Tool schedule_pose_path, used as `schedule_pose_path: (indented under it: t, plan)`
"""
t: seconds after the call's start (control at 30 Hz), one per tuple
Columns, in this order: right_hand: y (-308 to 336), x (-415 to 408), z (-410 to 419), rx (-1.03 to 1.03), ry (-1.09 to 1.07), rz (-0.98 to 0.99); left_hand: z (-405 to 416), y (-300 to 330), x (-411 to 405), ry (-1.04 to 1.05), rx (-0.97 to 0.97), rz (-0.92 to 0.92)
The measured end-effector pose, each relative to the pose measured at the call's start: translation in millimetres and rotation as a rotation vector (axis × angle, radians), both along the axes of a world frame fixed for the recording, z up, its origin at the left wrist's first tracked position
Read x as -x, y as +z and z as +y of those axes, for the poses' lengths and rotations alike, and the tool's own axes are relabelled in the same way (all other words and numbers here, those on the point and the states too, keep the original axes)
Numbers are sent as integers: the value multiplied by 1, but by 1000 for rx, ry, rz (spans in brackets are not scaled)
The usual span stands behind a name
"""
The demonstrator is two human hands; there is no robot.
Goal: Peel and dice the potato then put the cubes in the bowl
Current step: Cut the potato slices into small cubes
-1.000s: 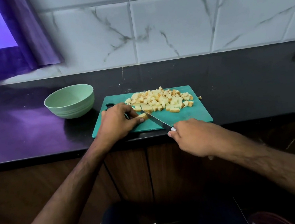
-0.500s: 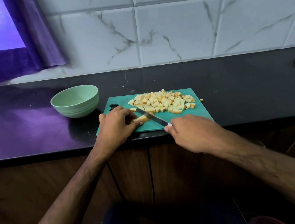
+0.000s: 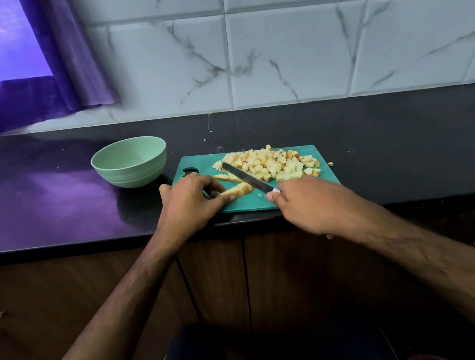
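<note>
Potato cubes, small and pale yellow, sit in a pile at the back of the green plastic cutting board. The left hand pinches a long yellow potato strip near the front. The right hand grips a black-bladed knife, slanted across the board. The round pale green bowl stands just beside the board on the dark shiny counter.

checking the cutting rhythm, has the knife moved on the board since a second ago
Yes. The knife blade has swung away from the person across the cutting board; its tip now touches the left edge of the cube pile.
</note>
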State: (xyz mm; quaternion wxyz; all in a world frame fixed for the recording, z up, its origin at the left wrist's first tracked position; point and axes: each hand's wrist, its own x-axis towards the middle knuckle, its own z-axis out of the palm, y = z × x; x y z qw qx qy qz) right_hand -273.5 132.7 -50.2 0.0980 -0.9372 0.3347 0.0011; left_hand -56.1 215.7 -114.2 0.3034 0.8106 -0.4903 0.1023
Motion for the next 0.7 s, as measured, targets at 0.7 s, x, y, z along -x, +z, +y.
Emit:
schedule_pose_path:
  t: [0.7]
  plan:
    - [12, -12, 10, -74, -18, 58, 11, 1, -10, 44, -28, 19]
